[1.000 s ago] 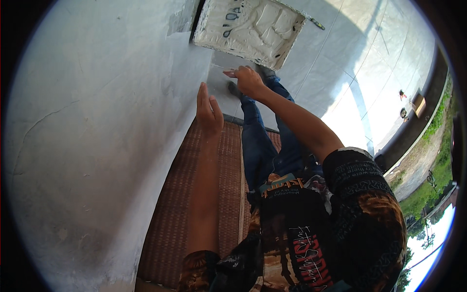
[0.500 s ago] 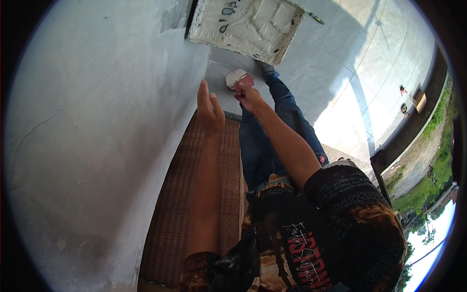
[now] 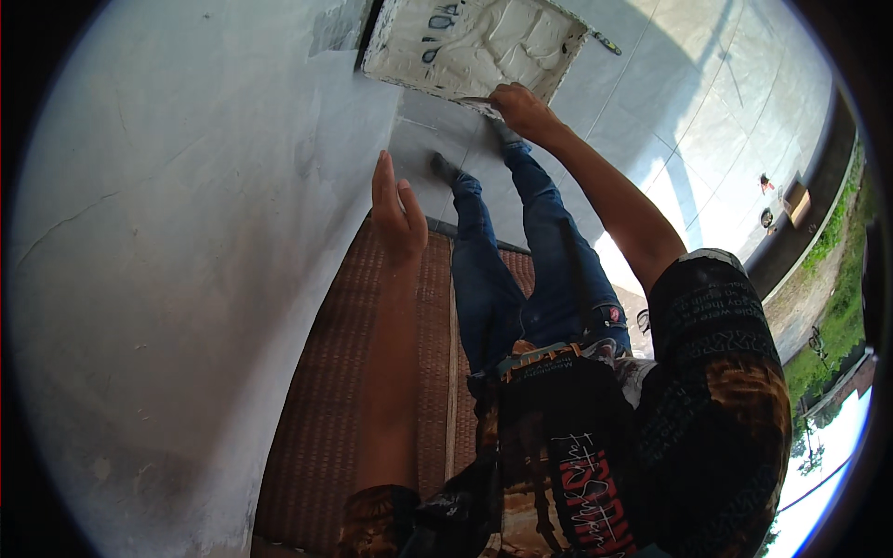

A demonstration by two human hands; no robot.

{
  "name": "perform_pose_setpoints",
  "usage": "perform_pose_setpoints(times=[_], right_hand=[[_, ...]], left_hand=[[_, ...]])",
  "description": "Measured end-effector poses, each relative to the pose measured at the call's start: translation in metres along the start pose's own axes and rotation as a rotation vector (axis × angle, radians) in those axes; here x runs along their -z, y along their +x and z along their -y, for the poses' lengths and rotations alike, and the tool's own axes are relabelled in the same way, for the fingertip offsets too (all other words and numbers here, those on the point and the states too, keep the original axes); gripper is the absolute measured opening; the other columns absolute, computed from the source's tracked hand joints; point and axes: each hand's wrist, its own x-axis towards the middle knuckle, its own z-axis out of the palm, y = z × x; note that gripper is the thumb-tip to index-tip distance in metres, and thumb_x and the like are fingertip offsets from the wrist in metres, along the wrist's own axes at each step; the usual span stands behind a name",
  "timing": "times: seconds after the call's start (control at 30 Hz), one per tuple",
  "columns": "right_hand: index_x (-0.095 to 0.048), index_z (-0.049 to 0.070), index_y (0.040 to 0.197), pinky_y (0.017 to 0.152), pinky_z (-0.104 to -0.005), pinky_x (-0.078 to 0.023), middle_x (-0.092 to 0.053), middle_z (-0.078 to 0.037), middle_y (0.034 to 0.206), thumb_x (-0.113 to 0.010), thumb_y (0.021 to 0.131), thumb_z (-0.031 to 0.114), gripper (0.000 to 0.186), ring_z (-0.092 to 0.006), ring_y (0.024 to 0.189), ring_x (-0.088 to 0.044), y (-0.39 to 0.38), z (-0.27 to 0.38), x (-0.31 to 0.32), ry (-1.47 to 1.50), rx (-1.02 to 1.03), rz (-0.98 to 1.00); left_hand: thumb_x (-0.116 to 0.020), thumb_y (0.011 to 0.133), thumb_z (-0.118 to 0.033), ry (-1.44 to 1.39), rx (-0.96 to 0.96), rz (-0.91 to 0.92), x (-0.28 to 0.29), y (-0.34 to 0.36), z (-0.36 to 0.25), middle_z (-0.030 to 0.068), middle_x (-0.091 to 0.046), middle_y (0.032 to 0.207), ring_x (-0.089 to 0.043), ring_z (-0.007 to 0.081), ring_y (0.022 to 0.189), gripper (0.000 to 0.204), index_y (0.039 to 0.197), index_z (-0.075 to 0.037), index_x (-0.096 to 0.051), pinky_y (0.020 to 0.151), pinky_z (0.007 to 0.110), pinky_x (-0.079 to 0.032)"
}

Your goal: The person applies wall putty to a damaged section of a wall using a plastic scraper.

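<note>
My right hand [image 3: 524, 109] is closed on a flat scraper [image 3: 475, 99], which shows almost edge-on at the near rim of a tray. The tray [image 3: 409, 86] holds a wide layer of off-white paste [image 3: 526, 45], smeared in ridges, with several bare dark patches on its left side. Whether the scraper touches the paste cannot be made out. My left hand [image 3: 400, 212] is open beside the grey wall [image 3: 205, 242], its fingers stretched forward and the thumb apart. It holds nothing, and contact with the wall is unclear.
A narrow-handled tool [image 3: 606, 43] lies on the tiled floor [image 3: 633, 121] right of the tray. My legs [image 3: 549, 214] stretch toward the tray over a brown woven mat [image 3: 321, 437]. Small objects and a cardboard-coloured box [image 3: 797, 202] sit far right near a dark ledge.
My right hand has moved forward and right, from above my shins to the tray's near rim. The scraper has gone from face-on to nearly edge-on. My left hand has barely moved.
</note>
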Motion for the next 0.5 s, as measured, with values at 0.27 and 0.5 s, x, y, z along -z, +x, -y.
perform_pose_setpoints(times=[0.27, 0.5], right_hand=[[-0.068, -0.002, 0.098, 0.083, -0.0458, -0.056, -0.069, -0.020, 0.098, -0.056, 0.086, 0.005, 0.018, -0.0380, 0.097, -0.068, 0.069, 0.030, -0.028, -0.254, 0.032, 0.127], [-0.069, 0.001, 0.111, 0.080, -0.0477, -0.058, -0.071, -0.022, 0.099, -0.057, 0.083, 0.004, 0.030, -0.0386, 0.094, -0.071, 0.105, 0.055, -0.020, -0.216, 0.024, 0.168]], left_hand=[[-0.037, 0.105, -0.015, 0.018, -0.014, 0.053, -0.002, -0.009, 0.001, 0.0313, -0.046, 0.144, -0.047, 0.0443, 0.134, 0.045, 0.141, 0.012, -0.042, 0.113, 0.048, -0.039], [-0.038, 0.104, -0.014, 0.004, -0.013, 0.021, -0.001, -0.002, -0.003, 0.0317, -0.047, 0.143, -0.047, 0.0444, 0.133, 0.045, 0.141, 0.012, -0.042, 0.112, 0.048, -0.039]])
